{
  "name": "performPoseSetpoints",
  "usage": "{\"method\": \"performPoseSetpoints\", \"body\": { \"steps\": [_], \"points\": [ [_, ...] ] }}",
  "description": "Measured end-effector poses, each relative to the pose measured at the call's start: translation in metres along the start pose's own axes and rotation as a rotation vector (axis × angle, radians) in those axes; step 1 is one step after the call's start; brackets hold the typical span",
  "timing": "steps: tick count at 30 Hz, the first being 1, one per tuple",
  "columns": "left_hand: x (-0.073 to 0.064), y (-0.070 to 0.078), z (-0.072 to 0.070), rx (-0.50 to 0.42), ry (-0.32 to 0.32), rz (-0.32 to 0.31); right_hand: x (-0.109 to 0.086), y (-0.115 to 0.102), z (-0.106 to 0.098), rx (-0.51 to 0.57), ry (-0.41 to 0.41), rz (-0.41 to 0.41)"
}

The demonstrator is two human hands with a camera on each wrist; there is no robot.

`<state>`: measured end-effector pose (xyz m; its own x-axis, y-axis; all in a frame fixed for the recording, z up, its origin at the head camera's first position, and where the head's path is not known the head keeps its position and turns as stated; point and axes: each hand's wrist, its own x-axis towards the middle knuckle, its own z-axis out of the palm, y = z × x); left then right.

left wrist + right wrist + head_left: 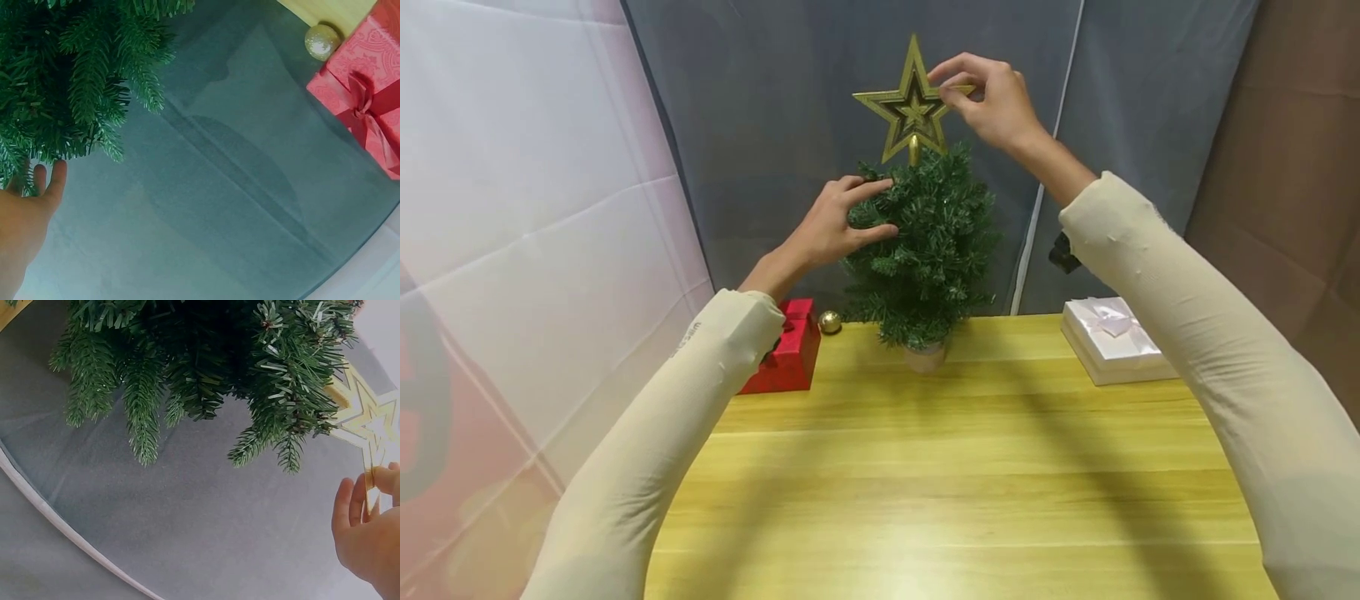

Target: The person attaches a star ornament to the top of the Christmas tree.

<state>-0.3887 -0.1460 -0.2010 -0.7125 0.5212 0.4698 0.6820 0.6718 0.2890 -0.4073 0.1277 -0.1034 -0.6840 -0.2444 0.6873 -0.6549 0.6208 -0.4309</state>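
Observation:
A gold star tree topper [916, 108] stands upright at the top of a small green artificial Christmas tree [928, 242]. My right hand [996, 100] pinches the star's right point between thumb and fingers; the right wrist view also shows this grip on the star [370, 419]. The star's gold stem [913, 151] meets the upper branches, its lower end hidden among them. My left hand [838, 218] is at the tree's upper left side, fingers and thumb spread against the branches. In the left wrist view its fingertips reach the needles of the tree [81, 81].
The tree's pale pot [925, 358] rests on the yellow wooden table [940, 475]. A red gift box [793, 354] with a bow and a gold ball ornament [830, 322] are left of it. At right lies a white gift box [1112, 337] with ribbon. Grey cloth [760, 125] hangs behind.

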Motion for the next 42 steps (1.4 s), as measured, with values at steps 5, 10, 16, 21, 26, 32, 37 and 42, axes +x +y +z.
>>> {"method": "performPoseSetpoints", "body": {
  "steps": [5, 10, 16, 21, 26, 32, 37, 42],
  "points": [
    [-0.002, -0.003, 0.004, -0.004, 0.000, -0.007, -0.001, -0.001, 0.000, 0.023, 0.016, -0.017],
    [-0.001, -0.003, 0.005, -0.006, 0.001, -0.002, -0.001, -0.002, -0.009, 0.070, 0.095, -0.060],
    [0.002, -0.002, 0.004, -0.007, -0.004, 0.000, -0.001, -0.002, -0.025, 0.090, 0.140, -0.054],
    [0.004, -0.003, 0.004, -0.002, 0.000, -0.008, -0.003, 0.002, -0.037, 0.113, 0.150, -0.044],
    [0.005, -0.003, 0.007, -0.010, 0.002, -0.018, -0.015, 0.008, -0.048, 0.094, 0.137, -0.036],
    [0.002, -0.003, 0.003, -0.002, 0.015, -0.031, -0.032, 0.012, -0.050, 0.049, 0.090, -0.050],
    [0.001, -0.003, -0.001, 0.003, 0.029, -0.037, -0.045, 0.015, -0.048, 0.062, 0.074, -0.060],
    [-0.003, -0.003, -0.004, 0.009, 0.053, -0.050, -0.057, 0.019, -0.043, 0.049, 0.054, -0.071]
  ]
}}
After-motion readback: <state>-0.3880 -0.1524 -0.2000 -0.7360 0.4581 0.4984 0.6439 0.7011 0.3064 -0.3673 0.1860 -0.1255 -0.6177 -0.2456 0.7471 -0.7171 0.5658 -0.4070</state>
